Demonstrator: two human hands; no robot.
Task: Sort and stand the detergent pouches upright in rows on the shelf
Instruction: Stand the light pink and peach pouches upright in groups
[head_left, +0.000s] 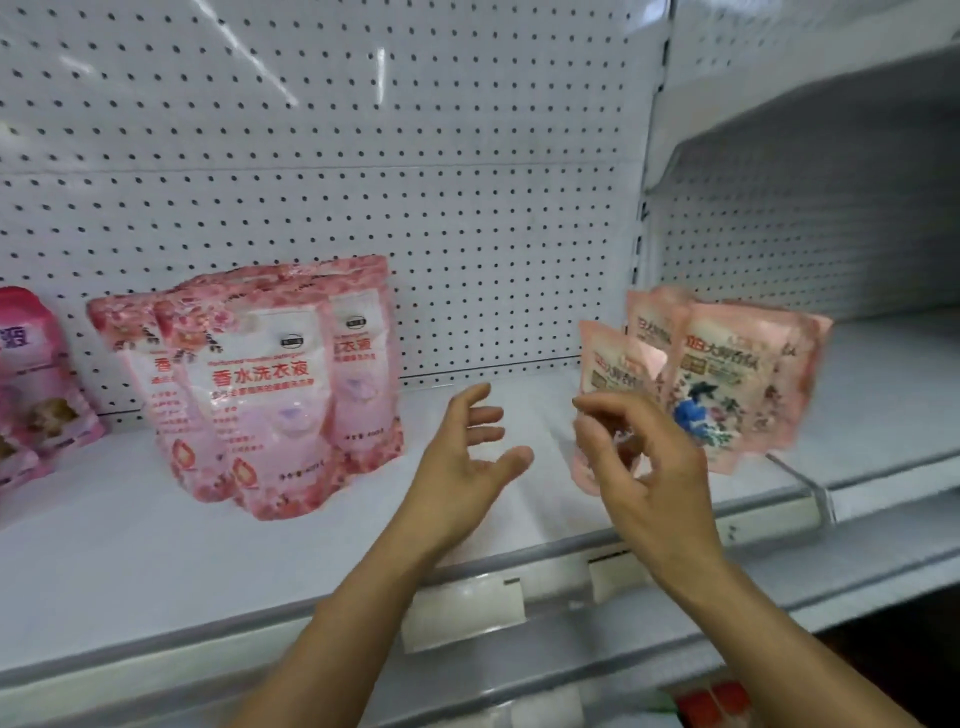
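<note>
Three pink floral detergent pouches (270, 384) stand upright in a tight group at the shelf's left middle. A second group of salmon-pink pouches with a blue flower print (727, 379) stands at the right; the front-left pouch (608, 364) leans a little. My left hand (467, 457) hovers over the white shelf (104, 551) between the two groups, fingers spread and holding nothing. My right hand (639, 462) is raised in front of the leaning salmon pouch, fingers curled loosely apart and empty; it hides that pouch's lower part.
Darker pink pouches (36, 384) sit at the far left edge. A pegboard back panel (415, 156) rises behind. A clear divider (810, 483) and the neighbouring shelf bay (883, 395) lie to the right. Price-tag holders (462, 608) line the front rail.
</note>
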